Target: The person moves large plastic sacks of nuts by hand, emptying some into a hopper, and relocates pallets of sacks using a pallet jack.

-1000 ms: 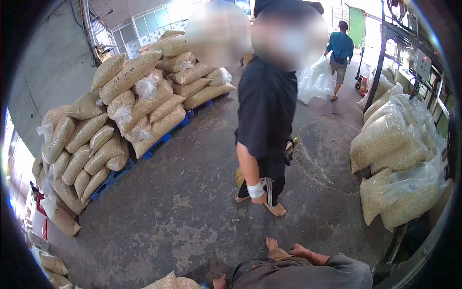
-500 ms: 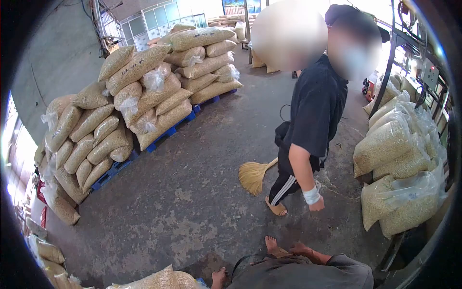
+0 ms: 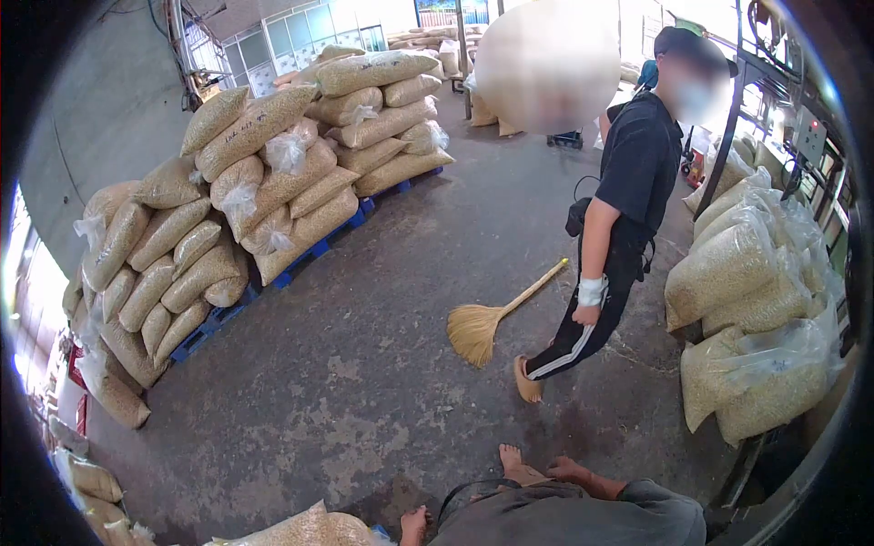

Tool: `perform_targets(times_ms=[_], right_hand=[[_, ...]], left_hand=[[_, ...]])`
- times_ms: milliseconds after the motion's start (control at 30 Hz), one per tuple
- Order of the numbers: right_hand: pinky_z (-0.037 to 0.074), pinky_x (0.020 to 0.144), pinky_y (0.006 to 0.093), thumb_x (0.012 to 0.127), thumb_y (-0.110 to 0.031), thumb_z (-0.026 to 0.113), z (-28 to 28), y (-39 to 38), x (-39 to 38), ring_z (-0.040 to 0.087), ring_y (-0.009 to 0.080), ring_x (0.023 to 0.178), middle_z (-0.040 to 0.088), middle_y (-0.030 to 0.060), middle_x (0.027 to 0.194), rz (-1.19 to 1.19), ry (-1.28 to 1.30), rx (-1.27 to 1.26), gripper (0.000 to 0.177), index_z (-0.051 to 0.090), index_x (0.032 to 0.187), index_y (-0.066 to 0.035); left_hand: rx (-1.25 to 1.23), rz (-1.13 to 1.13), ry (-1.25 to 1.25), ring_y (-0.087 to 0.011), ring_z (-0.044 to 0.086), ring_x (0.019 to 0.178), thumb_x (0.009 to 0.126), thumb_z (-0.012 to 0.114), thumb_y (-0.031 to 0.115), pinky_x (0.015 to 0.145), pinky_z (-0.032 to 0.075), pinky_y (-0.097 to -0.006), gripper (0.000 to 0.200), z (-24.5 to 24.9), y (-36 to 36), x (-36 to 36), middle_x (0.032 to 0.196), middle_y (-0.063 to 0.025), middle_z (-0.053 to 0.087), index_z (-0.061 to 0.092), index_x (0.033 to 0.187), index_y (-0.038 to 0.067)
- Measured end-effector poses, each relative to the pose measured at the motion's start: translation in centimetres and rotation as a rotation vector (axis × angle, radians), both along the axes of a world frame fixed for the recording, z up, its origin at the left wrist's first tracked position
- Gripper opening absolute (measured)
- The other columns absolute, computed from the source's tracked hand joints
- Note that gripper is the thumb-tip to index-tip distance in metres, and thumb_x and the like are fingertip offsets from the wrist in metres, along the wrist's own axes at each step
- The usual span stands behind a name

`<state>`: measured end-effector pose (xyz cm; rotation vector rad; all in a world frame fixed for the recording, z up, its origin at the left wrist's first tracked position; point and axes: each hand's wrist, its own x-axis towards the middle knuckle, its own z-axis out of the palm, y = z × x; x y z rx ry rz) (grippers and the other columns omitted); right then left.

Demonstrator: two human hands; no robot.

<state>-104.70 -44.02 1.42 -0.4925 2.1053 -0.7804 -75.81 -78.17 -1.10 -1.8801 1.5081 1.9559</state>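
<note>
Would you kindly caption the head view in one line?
A person in black beside a straw broom on the concrete floor, stacked sacks on both sides.

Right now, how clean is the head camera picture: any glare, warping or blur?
Head view: the fisheye lens bows the stacked sacks and leaves a black ring round the edges; daylight washes out the windows up top; the floor and the broom are evenly lit and sharp.
</note>
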Motion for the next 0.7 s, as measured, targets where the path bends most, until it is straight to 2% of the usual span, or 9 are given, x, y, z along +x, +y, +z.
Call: perform_targets(times_ms=[33, 100, 167, 300, 367, 433, 467, 500, 700], right_hand=[[0.045, 0.056, 0.0369, 0.067, -0.027, 0.063, 0.4, -0.2, 0.1, 0.056, 0.0179, 0.059, 0.06, 0.0139, 0.064, 0.0, 0.0, 0.0, 0.03, 0.066, 0.079, 0.0], [0.046, 0.06, 0.0363, 0.071, -0.029, 0.059, 1.1, -0.5, 0.1, 0.059, 0.0213, 0.065, 0.063, 0.0127, 0.071, -0.058, -0.181, 0.14, 0.036, 0.067, 0.093, -0.002], [0.046, 0.059, 0.0354, 0.071, -0.028, 0.06, 0.4, -0.2, 0.3, 0.058, 0.0204, 0.065, 0.062, 0.0115, 0.071, -0.084, -0.163, 0.122, 0.035, 0.067, 0.093, -0.002], [0.045, 0.059, 0.0346, 0.071, -0.025, 0.061, 0.0, 0.0, 0.3, 0.058, 0.0199, 0.066, 0.063, 0.0111, 0.073, -0.081, -0.116, 0.116, 0.033, 0.067, 0.093, -0.001], [0.046, 0.06, 0.035, 0.072, -0.025, 0.061, -1.5, 0.0, 0.0, 0.058, 0.0203, 0.067, 0.063, 0.0112, 0.074, -0.041, -0.09, 0.146, 0.033, 0.066, 0.092, 0.0], [0.046, 0.06, 0.0355, 0.072, -0.025, 0.06, -1.9, 0.6, 0.2, 0.059, 0.0207, 0.068, 0.064, 0.0113, 0.074, -0.046, -0.062, 0.174, 0.033, 0.066, 0.091, 0.0], [0.046, 0.062, 0.0363, 0.072, -0.025, 0.06, 0.0, 0.1, 0.2, 0.059, 0.021, 0.07, 0.064, 0.0122, 0.076, -0.063, -0.095, 0.148, 0.033, 0.066, 0.092, 0.0], [0.046, 0.063, 0.037, 0.072, -0.025, 0.06, 1.3, 0.2, 0.5, 0.06, 0.0212, 0.071, 0.064, 0.013, 0.077, -0.077, -0.13, 0.122, 0.033, 0.066, 0.092, 0.001], [0.047, 0.067, 0.0398, 0.072, -0.026, 0.06, 0.0, 0.7, 1.0, 0.061, 0.0258, 0.074, 0.065, 0.0153, 0.08, -0.091, -0.082, 0.154, 0.034, 0.066, 0.09, 0.001]], left_hand=[[-0.088, -0.127, 0.027, -0.0188, 0.06, 0.058, 0.085, 0.06, 0.023, 0.053, 0.047, -0.0325, 0.027, -0.3, 0.1, 0.5, 0.068, -0.0094, 0.064, 0.062, 0.08, -0.002], [-0.177, -0.256, 0.055, -0.0163, 0.06, 0.062, 0.085, 0.058, 0.03, 0.059, 0.046, -0.0313, 0.033, -1.1, 0.0, 0.9, 0.071, -0.0057, 0.066, 0.066, 0.074, 0.001], [-0.02, -0.118, -0.083, -0.0177, 0.06, 0.064, 0.086, 0.057, 0.03, 0.063, 0.046, -0.0328, 0.032, 1.2, 0.3, -0.1, 0.07, -0.0058, 0.066, 0.064, 0.073, 0.002], [0.008, -0.115, -0.124, -0.02, 0.061, 0.066, 0.086, 0.057, 0.03, 0.067, 0.046, -0.0346, 0.03, 2.4, 0.5, -0.6, 0.07, -0.0067, 0.065, 0.064, 0.076, 0.003], [-0.065, -0.192, -0.115, -0.0212, 0.061, 0.067, 0.085, 0.057, 0.031, 0.069, 0.046, -0.0348, 0.03, 3.1, 0.5, -0.7, 0.069, -0.0085, 0.064, 0.066, 0.078, 0.003], [-0.31, -0.53, -0.201, -0.0213, 0.061, 0.068, 0.085, 0.058, 0.032, 0.069, 0.046, -0.0348, 0.031, -4.1, -1.5, 0.9, 0.071, -0.0091, 0.065, 0.066, 0.078, 0.003], [-0.45, -0.679, -0.254, -0.0213, 0.061, 0.068, 0.084, 0.058, 0.032, 0.07, 0.046, -0.0348, 0.031, -7.1, -2.4, 1.5, 0.072, -0.0093, 0.065, 0.066, 0.078, 0.002], [-0.455, -0.682, -0.246, -0.0213, 0.061, 0.067, 0.084, 0.058, 0.032, 0.069, 0.046, -0.0347, 0.031, -6.7, -2.2, 1.1, 0.071, -0.0094, 0.065, 0.066, 0.078, 0.002], [-0.244, -0.507, -0.128, -0.0213, 0.061, 0.066, 0.084, 0.058, 0.03, 0.067, 0.046, -0.0345, 0.03, -5.3, -1.7, -1.0, 0.071, -0.0094, 0.065, 0.066, 0.079, 0.002]])
